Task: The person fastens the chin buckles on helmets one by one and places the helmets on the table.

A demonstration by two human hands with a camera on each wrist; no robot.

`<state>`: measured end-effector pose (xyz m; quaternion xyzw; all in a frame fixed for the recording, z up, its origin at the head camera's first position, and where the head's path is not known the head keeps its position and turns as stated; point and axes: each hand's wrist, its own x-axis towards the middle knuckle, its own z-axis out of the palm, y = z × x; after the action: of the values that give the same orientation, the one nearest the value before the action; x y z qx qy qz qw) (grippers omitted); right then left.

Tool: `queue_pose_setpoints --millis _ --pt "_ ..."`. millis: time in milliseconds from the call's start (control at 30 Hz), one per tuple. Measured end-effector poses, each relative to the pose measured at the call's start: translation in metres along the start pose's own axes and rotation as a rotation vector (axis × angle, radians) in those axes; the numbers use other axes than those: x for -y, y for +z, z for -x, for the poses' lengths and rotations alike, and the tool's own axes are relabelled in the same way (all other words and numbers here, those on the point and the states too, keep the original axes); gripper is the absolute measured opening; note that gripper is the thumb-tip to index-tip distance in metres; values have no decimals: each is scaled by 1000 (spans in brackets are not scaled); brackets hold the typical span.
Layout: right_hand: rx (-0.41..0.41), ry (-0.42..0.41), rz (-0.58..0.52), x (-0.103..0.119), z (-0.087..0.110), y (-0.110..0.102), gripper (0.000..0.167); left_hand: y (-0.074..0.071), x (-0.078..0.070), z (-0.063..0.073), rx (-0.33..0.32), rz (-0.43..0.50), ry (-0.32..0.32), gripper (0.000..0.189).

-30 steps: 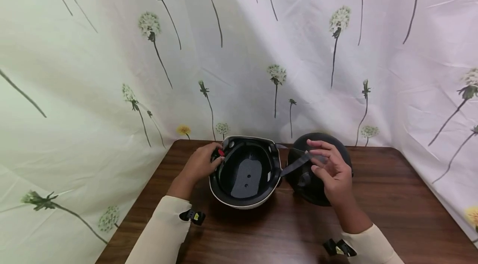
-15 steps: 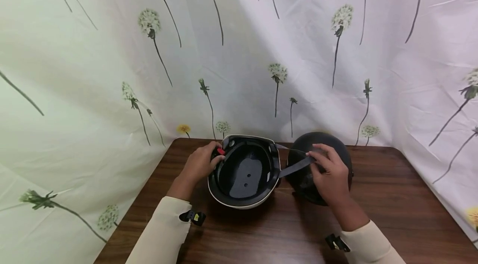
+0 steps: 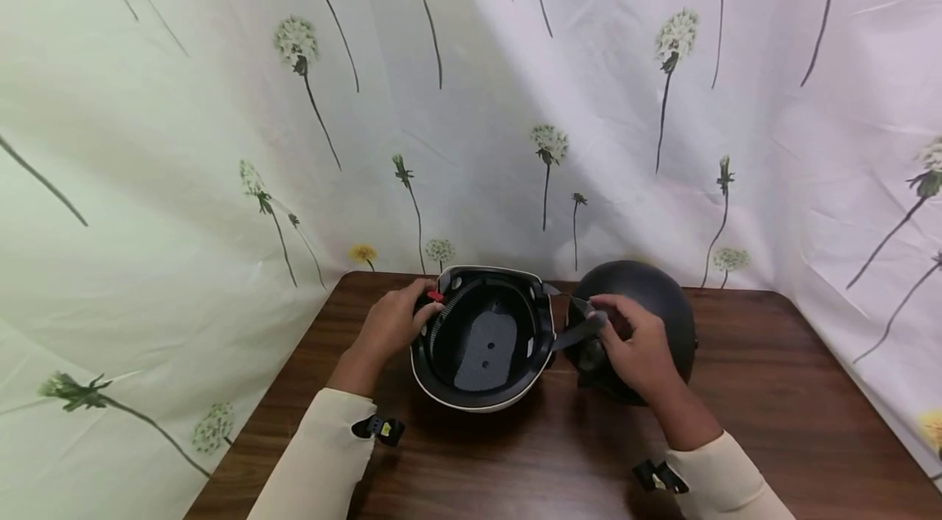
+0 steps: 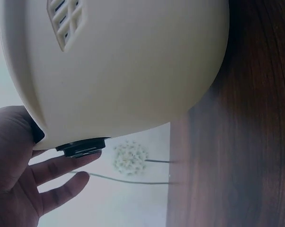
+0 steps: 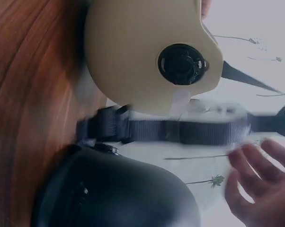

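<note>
Left hand [image 3: 388, 322] grips the helmet [image 3: 486, 348] near the tabletop's [image 3: 486, 467] far edge; strap [image 3: 576, 334] unfastened, right hand [image 3: 637, 345] half-curled there, pinch unclear.

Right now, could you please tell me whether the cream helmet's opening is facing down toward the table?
No, the head view shows the cream helmet lying open side up, its black interior in plain sight.

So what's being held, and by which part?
The left hand holds the cream helmet by its rim, near the red piece. The right hand is at the dark strap; whether it grips is unclear.
</note>
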<state>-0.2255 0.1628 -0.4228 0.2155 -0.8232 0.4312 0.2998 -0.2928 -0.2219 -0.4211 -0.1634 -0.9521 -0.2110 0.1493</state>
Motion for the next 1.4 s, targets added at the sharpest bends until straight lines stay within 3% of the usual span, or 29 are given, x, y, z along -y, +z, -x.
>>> queue_pose_setpoints --millis 167,300,367,500,600,700,867,967,1133,1400 --pt "263 141 -204 -4 4 4 31 0 0 0 7 -8 19 44" --pt "315 184 -376 -3 6 5 34 2 0 0 -16 -13 40 37" --pt "330 203 -406 -1 6 4 32 2 1 0 -32 -15 47 34" --pt "347 305 -331 5 6 -2 29 2 2 -1 -52 -10 50 33" --pt "354 322 -207 11 5 -11 33 1 3 -2 -63 -8 58 33" --pt "329 227 -64 15 2 -21 35 0 3 -3 -64 -17 65 33" --pt "180 -11 227 21 -3 -35 25 0 6 -3 -53 -25 51 33" --pt "166 -39 330 28 -8 -46 25 1 7 -2 -49 -23 44 34" --pt "317 113 292 39 -22 -67 14 0 9 -3 -61 -20 41 34" --pt "567 280 -43 25 -40 -96 17 0 10 -2 -38 -22 25 35"
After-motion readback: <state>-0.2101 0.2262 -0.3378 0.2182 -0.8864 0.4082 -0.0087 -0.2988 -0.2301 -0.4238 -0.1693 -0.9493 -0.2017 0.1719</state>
